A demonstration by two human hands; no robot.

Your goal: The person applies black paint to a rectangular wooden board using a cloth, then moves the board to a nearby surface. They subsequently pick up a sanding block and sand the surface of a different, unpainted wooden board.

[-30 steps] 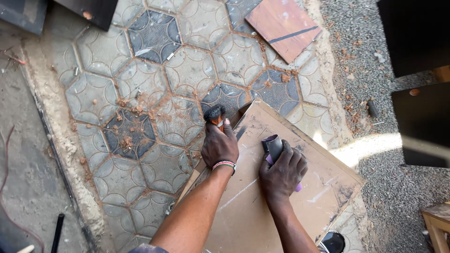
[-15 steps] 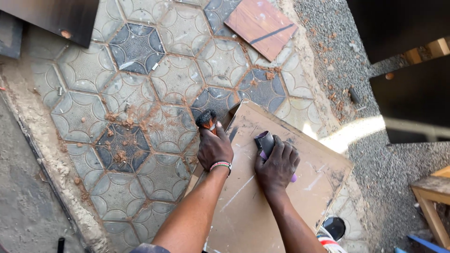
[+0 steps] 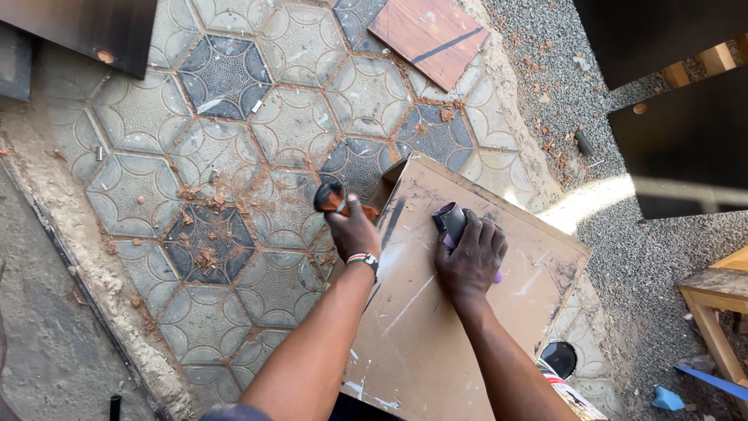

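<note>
Looking straight down here — a big flat brown board [image 3: 460, 312], scuffed and streaked with pale marks, sits over hexagon-patterned paving [image 3: 234, 156]. What it rests on is hidden underneath.

The right hand [image 3: 471, 257] lies palm-down on the board's top face, fingers curled around a folded piece of dark sandpaper [image 3: 449, 218] with something purple poking out on the thumb side; that grip is closed on the sandpaper and pressed against the wood. The left hand [image 3: 352, 230] is at the board's left edge near the upper corner, wrapped tight around a small tool [image 3: 331, 199] with a round dark head and an orange-brown body — can't tell exactly what kind of tool it is, the hand covers most of it. There's a striped wristband [image 3: 363, 260] on that wrist.

Around it: reddish sawdust [image 3: 210, 203] scattered in clumps over the pavers just left of the left hand. A reddish wood panel [image 3: 430, 35] with a dark stripe lies on the paving near the top, well apart from the hands. Gravel [image 3: 561, 101] runs down the right side, with a bright patch of sunlight across it. A dark panel [image 3: 78, 31] pokes in at top left, more dark boards [image 3: 686, 132] at top right, and part of a wooden stool or frame [image 3: 717, 296] sits at the right edge. Just below the board's lower right edge there's a round dark can [image 3: 559, 359], half hidden by the board. Bottom right, a blue scrap [image 3: 666, 399] lies on the gravel.
</note>
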